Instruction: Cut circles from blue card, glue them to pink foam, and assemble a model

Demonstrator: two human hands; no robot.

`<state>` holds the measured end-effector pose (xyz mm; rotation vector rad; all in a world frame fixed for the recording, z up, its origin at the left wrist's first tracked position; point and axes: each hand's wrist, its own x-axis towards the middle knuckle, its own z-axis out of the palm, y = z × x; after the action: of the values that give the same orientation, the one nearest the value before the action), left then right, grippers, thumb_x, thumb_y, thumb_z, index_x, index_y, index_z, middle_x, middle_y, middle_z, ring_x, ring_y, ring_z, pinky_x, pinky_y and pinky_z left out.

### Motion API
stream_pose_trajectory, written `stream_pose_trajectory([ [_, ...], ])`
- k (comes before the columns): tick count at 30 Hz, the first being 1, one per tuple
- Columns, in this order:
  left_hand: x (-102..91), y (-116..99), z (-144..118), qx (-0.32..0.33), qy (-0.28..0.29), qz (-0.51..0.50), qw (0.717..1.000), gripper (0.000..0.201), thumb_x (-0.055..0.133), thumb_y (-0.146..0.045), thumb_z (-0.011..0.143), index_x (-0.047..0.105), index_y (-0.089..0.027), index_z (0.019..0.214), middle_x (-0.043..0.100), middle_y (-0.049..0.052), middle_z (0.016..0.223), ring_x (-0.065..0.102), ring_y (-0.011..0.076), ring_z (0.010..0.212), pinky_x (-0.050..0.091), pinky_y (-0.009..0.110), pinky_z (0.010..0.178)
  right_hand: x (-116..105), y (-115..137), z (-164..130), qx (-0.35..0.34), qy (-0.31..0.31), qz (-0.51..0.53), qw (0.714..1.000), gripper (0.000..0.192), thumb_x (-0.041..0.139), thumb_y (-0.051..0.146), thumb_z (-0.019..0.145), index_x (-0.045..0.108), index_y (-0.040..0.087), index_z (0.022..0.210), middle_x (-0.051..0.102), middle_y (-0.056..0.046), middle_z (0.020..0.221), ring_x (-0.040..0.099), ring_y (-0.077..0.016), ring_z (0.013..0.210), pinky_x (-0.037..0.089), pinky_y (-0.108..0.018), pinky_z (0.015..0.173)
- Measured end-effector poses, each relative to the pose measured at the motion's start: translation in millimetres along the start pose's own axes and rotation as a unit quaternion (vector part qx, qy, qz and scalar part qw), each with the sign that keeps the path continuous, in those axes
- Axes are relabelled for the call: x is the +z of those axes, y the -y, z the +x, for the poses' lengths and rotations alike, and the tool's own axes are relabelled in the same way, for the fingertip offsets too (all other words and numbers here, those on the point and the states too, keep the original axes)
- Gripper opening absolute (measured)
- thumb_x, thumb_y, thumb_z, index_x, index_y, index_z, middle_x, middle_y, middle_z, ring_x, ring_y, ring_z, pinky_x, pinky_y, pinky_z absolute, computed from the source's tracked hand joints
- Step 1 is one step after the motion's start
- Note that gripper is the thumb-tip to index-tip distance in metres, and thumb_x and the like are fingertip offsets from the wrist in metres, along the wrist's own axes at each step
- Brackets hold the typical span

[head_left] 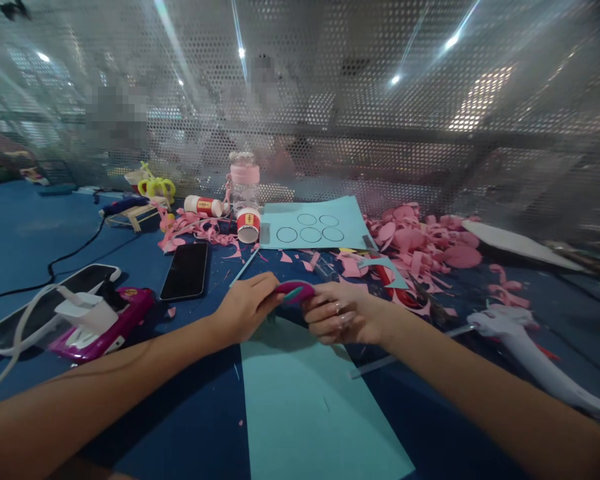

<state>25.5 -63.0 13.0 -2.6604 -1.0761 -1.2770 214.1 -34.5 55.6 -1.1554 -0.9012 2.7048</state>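
Note:
Both my hands meet above the near end of a light blue sheet [310,407] on the blue table. Between them is a curved purple piece [300,291] with a teal part along its inner side; its exact kind is unclear. My left hand [247,303] pinches its left end, fingers closed. At the other end, my right hand [343,312] is closed on it with the fingers curled in. The hands partly cover the piece. Behind them lies another light blue sheet [310,210] with several circles drawn in black.
Pink foam-like discs and scraps [410,233] heap at the back right. A glue gun [525,353] lies on the right. To the left are a phone [185,270] and a purple power strip [130,307] with cables. Paper cups [249,227] and a bottle [245,177] stand before a perforated metal screen [330,100].

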Motion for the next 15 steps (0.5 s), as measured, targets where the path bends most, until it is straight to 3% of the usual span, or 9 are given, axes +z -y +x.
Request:
stream_pose_trajectory([
  [3,3.3,-1,2,-0.049,-0.001,-0.063,0.997,0.038,0.034,-0.031,0.091,0.044,-0.016,0.057,0.045,-0.003,0.052,0.043,0.008,0.048,0.033,0.019,0.047,7,-4,4,-0.103,-0.134,-0.116,0.979,0.045,0.026,0.028,0.091,0.03,0.02,0.047,0.028,0.007,0.032,0.022,-0.0043,0.026,0.019,-0.017,0.031],
  [6,4.5,0,3,-0.146,0.026,-0.118,0.982,0.038,0.038,-0.034,0.088,0.046,-0.015,0.055,0.047,-0.003,0.048,0.044,0.0077,0.045,0.032,0.019,0.045,8,-8,9,-0.303,-0.256,-0.267,0.878,0.051,0.029,0.046,0.09,0.042,0.018,0.05,0.046,0.001,0.039,0.04,-0.0073,0.034,0.029,-0.02,0.036],
  [8,4.6,1,3,-0.213,0.046,-0.167,0.962,0.039,0.04,-0.037,0.087,0.048,-0.015,0.056,0.049,-0.003,0.046,0.046,0.0077,0.042,0.033,0.018,0.044,6,-11,10,-0.394,-0.262,-0.354,0.807,0.049,0.033,0.053,0.087,0.047,0.018,0.054,0.051,0.001,0.044,0.047,-0.0091,0.04,0.035,-0.021,0.042],
  [10,4.8,1,3,-0.265,0.06,-0.22,0.937,0.039,0.041,-0.041,0.085,0.05,-0.015,0.058,0.048,-0.004,0.044,0.046,0.0076,0.039,0.034,0.018,0.041,3,-13,11,-0.445,-0.255,-0.408,0.755,0.046,0.039,0.054,0.085,0.047,0.019,0.058,0.05,0.003,0.046,0.048,-0.0089,0.041,0.037,-0.021,0.044],
  [15,6.9,-3,5,-0.335,0.05,-0.316,0.886,0.042,0.044,-0.049,0.081,0.049,-0.015,0.057,0.045,-0.005,0.041,0.044,0.0063,0.034,0.033,0.017,0.035,0,-16,12,-0.463,-0.306,-0.457,0.695,0.044,0.037,0.05,0.087,0.045,0.019,0.057,0.048,0.005,0.04,0.047,-0.0085,0.035,0.036,-0.021,0.043],
])
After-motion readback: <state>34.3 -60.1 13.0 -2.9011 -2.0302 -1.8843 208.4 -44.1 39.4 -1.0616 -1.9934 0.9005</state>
